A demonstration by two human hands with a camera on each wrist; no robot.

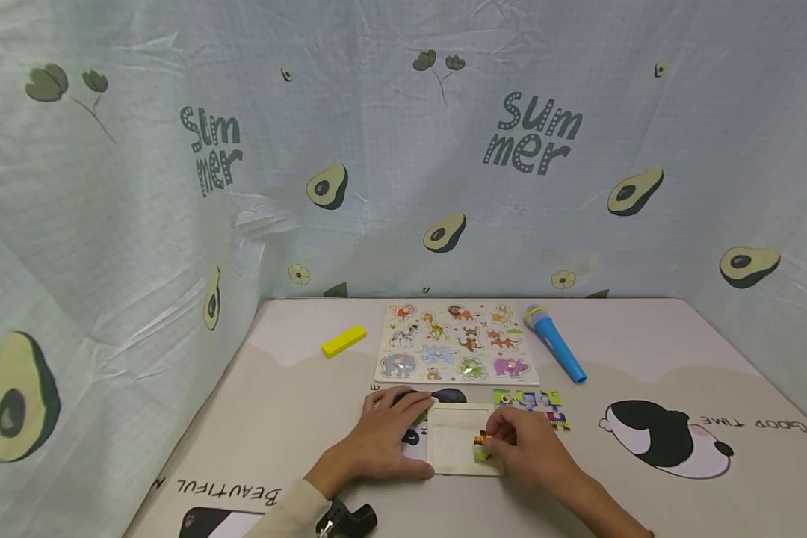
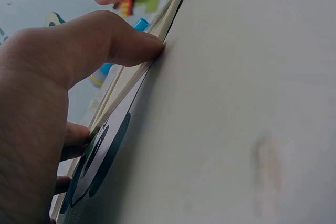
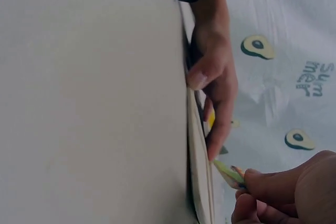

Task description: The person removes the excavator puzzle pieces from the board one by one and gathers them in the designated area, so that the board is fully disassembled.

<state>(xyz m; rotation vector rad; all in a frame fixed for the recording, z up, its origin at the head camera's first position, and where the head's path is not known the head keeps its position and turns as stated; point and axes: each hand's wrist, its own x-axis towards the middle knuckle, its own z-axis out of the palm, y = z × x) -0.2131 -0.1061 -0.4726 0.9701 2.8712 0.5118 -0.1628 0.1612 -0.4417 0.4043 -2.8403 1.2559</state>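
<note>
A shallow, pale wooden tray (image 1: 453, 430) with a raised rim sits on the table in front of the person. The left hand (image 1: 386, 437) holds its left side, thumb at the near corner and index finger at the far corner. Over the tray's right part, the right hand (image 1: 524, 444) pinches a small jigsaw piece (image 1: 480, 447) between thumb and fingers. In the left wrist view this jigsaw piece (image 2: 144, 2) shows green with a red and yellow stripe. Seen from the right wrist, the piece (image 3: 229, 174) is tilted close by the tray's rim (image 3: 199, 182).
Joined, colourful jigsaw pieces (image 1: 545, 403) lie just behind the right hand. Farther back are an animal peg puzzle board (image 1: 457, 373), a yellow block (image 1: 344, 341) and a blue toy microphone (image 1: 558, 347). A printed cloth (image 1: 403, 149) stands around the table's back and sides.
</note>
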